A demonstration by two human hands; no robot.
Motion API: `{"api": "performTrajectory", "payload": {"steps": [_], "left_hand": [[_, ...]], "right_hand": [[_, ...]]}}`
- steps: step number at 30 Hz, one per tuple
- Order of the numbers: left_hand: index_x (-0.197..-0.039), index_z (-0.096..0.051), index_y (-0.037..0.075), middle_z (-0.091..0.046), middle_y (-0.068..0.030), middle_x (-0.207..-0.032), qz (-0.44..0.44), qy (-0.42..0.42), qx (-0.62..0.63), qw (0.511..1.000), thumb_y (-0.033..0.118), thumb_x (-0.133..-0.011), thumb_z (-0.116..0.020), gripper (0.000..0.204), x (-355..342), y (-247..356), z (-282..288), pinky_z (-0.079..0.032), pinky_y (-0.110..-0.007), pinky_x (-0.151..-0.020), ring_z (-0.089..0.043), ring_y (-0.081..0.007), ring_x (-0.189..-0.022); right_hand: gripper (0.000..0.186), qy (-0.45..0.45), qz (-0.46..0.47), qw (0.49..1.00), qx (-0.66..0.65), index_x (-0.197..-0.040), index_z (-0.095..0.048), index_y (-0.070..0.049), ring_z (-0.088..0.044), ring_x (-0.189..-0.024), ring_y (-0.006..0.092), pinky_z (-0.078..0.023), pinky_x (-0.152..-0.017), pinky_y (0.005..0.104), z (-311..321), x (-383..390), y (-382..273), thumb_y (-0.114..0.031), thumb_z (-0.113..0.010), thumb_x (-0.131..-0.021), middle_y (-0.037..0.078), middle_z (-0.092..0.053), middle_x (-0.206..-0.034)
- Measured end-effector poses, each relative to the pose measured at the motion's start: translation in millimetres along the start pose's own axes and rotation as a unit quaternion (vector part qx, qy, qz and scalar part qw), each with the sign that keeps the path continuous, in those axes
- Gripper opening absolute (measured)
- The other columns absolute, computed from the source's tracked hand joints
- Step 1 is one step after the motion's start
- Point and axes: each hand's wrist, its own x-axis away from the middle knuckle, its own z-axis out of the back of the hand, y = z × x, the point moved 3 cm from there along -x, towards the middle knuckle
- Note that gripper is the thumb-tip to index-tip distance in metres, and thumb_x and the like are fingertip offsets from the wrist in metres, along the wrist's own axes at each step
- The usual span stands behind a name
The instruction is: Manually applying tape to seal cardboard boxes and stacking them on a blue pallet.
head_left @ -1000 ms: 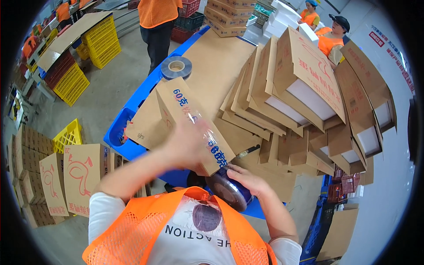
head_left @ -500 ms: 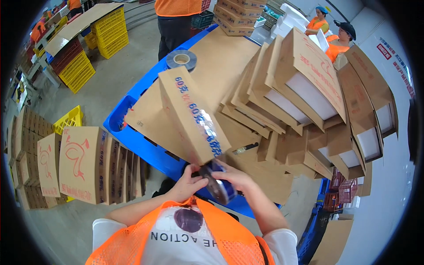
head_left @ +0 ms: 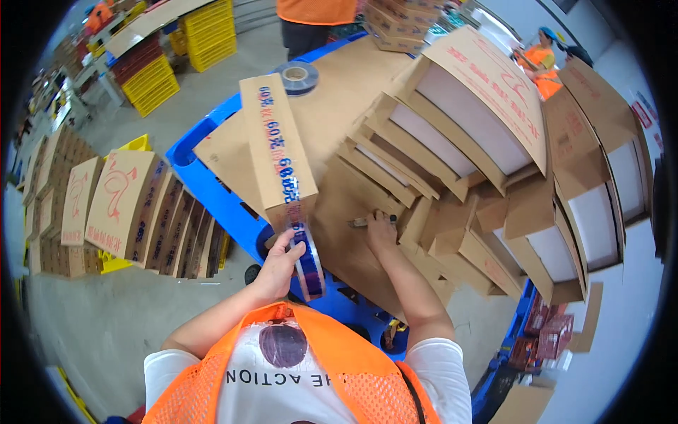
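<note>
A long cardboard box [head_left: 272, 155] with printed tape along its upper face stands on the cardboard-covered table. Its near end faces me. My left hand [head_left: 277, 265] is closed round a roll of blue printed tape [head_left: 308, 272] just below that end, and a strip of the tape runs from the roll up onto the box. Off to the right, my right hand [head_left: 382, 232] is closed on a slim utility knife [head_left: 359, 222] at the tabletop. Its light end points left and its dark end shows past the fingers. A second tape roll [head_left: 297, 77] lies flat behind the box.
Open cardboard boxes [head_left: 459, 152] with white contents are piled along the right. The blue table rim [head_left: 212, 187] borders the cardboard sheet. Stacked printed boxes [head_left: 116, 201] stand on the left, yellow crates [head_left: 207, 35] farther back. A person in an orange vest [head_left: 316, 12] stands beyond the table.
My right hand has left the tape roll and moved right onto the knife. My left hand keeps the roll, now lower left. The box has turned and sits farther left in view.
</note>
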Motion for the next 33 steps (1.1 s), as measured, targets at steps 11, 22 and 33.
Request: {"api": "performTrajectory", "payload": {"steps": [11,22,33], "left_hand": [[-0.095,-0.058,0.001,-0.042,0.0016,-0.094,-0.085,0.070,-0.056,0.992,0.018,-0.090,-0.050,0.020,-18.4,-20.9,21.0,-0.038,-0.023,-0.078,-0.046,-0.0094,-0.089],[-0.095,-0.058,-0.002,-0.044,-0.0055,-0.097,-0.113,0.081,-0.092,0.986,0.018,-0.088,-0.050,0.022,-24.2,-24.7,22.0,-0.034,-0.026,-0.087,-0.044,-0.0149,-0.096],[-0.099,-0.062,0.006,-0.032,-0.0214,-0.134,-0.138,0.022,-0.201,0.970,0.019,-0.086,-0.052,0.021,6.4,-29.6,15.1,-0.019,-0.037,-0.104,-0.018,-0.0279,-0.131]], "right_hand": [[0.019,0.038,0.136,0.951,-0.276,-0.093,-0.056,-0.005,-0.056,-0.080,0.0316,-0.045,-0.070,0.0404,71.9,-16.4,-33.2,-0.007,-0.049,-0.075,0.016,-0.058,-0.086],[0.022,0.027,0.356,0.931,0.081,-0.089,-0.053,-0.010,-0.056,-0.067,0.0180,-0.047,-0.054,0.0312,183.5,-0.2,-128.1,-0.009,-0.057,-0.068,0.004,-0.053,-0.069],[0.032,-0.024,0.180,0.981,0.063,-0.110,-0.055,-0.012,-0.059,-0.086,0.0320,-0.048,-0.075,0.0379,8.5,-9.5,-17.3,-0.010,-0.050,-0.078,0.017,-0.059,-0.094]]}}
